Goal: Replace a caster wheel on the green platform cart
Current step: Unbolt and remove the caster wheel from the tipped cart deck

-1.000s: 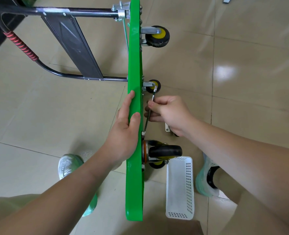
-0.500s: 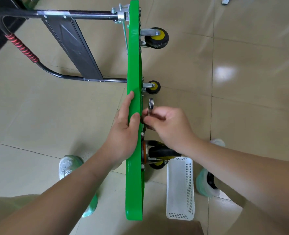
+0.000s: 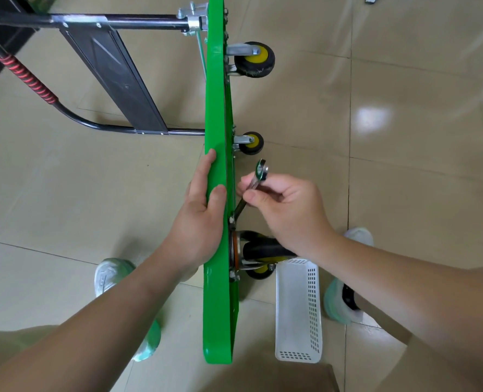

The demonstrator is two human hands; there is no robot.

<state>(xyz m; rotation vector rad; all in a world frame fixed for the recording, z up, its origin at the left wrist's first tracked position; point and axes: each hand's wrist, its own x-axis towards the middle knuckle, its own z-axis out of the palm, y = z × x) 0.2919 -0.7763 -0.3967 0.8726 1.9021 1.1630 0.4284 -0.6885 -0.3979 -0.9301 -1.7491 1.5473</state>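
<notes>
The green platform cart (image 3: 217,306) stands on its long edge on the tiled floor, wheels pointing right. My left hand (image 3: 199,219) grips its upper edge, thumb on the wheel side. My right hand (image 3: 288,210) pinches a metal wrench (image 3: 258,176); the wrench's lower end sits at a bolt (image 3: 231,220) on the mounting plate of the near caster wheel (image 3: 258,250), its ring end tilted up and right. Two yellow-hubbed casters show farther along, one large (image 3: 253,59) and one small (image 3: 251,142).
A white perforated basket (image 3: 298,312) lies on the floor right of the cart, under the near caster. The folded black handle (image 3: 107,72) with a red grip stretches left. My two feet in pale shoes flank the cart. A small metal piece lies at top right.
My right hand slid down the wrench and swung it: the handle, earlier lying along the cart's underside, now tilts away to the right. My left hand and the cart stayed put.
</notes>
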